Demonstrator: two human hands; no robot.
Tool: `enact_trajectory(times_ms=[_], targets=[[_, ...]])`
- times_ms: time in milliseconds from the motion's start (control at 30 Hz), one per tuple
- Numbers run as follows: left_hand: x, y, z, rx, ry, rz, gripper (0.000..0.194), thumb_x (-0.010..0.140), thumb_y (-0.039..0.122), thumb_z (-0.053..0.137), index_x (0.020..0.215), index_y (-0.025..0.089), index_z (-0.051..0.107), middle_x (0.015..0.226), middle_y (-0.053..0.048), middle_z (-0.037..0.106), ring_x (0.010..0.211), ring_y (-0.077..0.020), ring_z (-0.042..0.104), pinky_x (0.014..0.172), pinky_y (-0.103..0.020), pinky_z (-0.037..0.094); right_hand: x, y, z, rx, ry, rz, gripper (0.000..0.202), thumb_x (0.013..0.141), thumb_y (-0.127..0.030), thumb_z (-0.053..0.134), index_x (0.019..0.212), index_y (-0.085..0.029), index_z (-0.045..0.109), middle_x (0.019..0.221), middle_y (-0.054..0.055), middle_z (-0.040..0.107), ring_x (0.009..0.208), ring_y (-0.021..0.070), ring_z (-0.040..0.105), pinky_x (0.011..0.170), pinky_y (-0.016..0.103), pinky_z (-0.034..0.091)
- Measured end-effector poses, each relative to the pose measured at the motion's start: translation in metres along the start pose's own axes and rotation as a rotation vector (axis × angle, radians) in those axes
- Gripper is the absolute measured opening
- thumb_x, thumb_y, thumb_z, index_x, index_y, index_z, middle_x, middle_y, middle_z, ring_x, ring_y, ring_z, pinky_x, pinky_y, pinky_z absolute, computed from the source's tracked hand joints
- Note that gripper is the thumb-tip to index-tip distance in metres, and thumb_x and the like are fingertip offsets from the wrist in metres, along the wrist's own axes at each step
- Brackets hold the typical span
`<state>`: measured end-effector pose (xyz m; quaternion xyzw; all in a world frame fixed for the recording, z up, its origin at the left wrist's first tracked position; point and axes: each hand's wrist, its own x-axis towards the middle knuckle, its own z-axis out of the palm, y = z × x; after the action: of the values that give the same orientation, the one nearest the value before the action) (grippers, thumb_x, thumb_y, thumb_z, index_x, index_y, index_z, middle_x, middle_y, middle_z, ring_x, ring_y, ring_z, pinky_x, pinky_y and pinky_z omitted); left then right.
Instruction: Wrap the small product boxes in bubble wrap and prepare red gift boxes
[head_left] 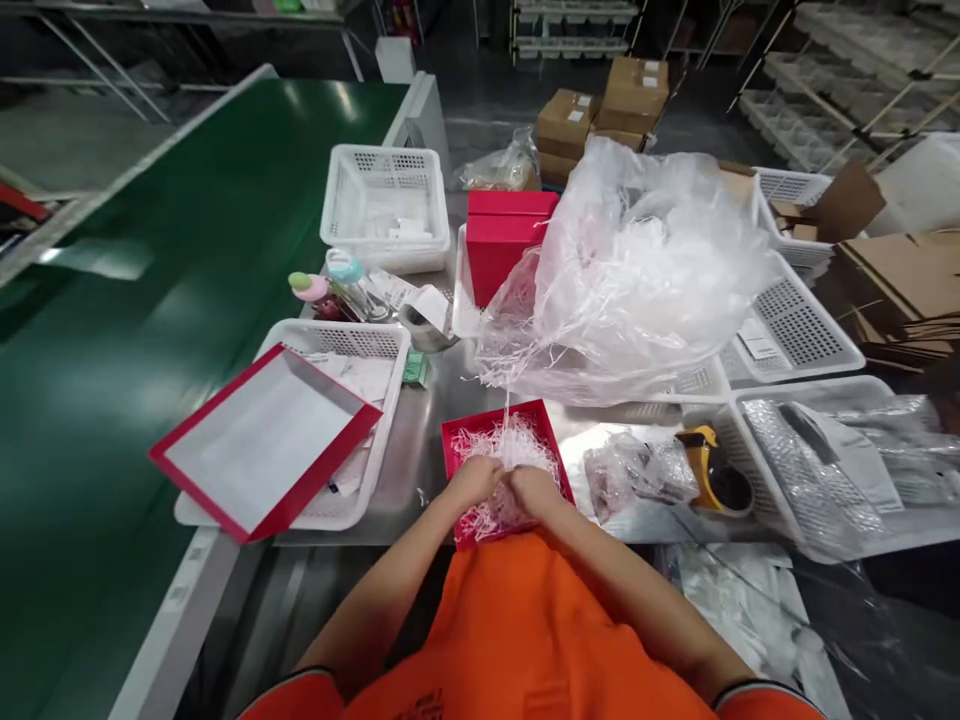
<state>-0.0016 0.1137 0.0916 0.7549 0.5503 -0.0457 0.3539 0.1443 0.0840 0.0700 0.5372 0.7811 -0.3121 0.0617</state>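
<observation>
A red box stands in front of me on the metal table, filled with white shredded paper. My left hand and my right hand meet over the middle of the box, with fingers curled into the shreds. Both look closed on the shredded paper, though the fingertips are partly hidden. A few strands trail up from the box toward a large clear plastic bag of the same white shreds. Left of me, a red box lid lies tilted, inner side up, on a white basket.
A green conveyor belt runs along the left. A white basket, small bottles and a closed red box stand farther back. On the right are a yellow tape dispenser, a plastic-wrapped item and a basket of bubble-wrapped packs.
</observation>
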Motion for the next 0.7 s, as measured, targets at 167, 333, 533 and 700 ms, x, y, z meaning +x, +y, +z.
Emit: enact_trajectory(times_ms=[167,333,533,700], targets=[[-0.052,-0.008,0.021,0.160,-0.004,-0.091,0.032,0.095,0.021,0.044,0.092,0.014,0.075,0.115,-0.016,0.071,0.113,-0.0275,0.065,0.098,-0.038,0.051,-0.013,0.043,-0.024,0.169,0.162,0.167,0.032,0.087,-0.004,0.052,0.106,-0.016,0.075,0.125,0.014,0.067,0.104,0.0212,0.069,0.093,0.031,0.055],[-0.091,0.007,0.024,0.180,-0.198,-0.361,0.037,0.094,0.018,0.041,0.110,0.010,0.074,0.115,-0.021,0.073,0.107,-0.0312,0.072,0.090,-0.040,0.055,-0.004,0.018,-0.013,0.388,0.326,0.172,0.032,0.089,-0.013,0.056,0.120,-0.016,0.064,0.133,0.013,0.056,0.092,0.0162,0.066,0.093,0.033,0.055],[-0.095,0.010,0.037,0.066,-0.343,-0.317,0.035,0.092,0.025,0.047,0.100,0.011,0.078,0.103,-0.024,0.077,0.097,-0.0346,0.075,0.081,-0.041,0.056,0.008,-0.020,0.002,0.647,0.269,-0.065,0.046,0.096,-0.026,0.057,0.140,-0.012,0.050,0.131,0.015,0.062,0.099,0.0179,0.066,0.086,0.030,0.056],[-0.103,-0.004,0.025,0.057,-0.158,-0.329,0.037,0.094,0.023,0.041,0.094,0.014,0.076,0.098,-0.020,0.077,0.092,-0.0307,0.074,0.083,-0.040,0.056,0.020,-0.028,0.014,0.145,0.006,-0.122,0.023,0.095,-0.012,0.052,0.105,-0.015,0.073,0.105,0.009,0.074,0.100,0.0184,0.068,0.092,0.028,0.052]])
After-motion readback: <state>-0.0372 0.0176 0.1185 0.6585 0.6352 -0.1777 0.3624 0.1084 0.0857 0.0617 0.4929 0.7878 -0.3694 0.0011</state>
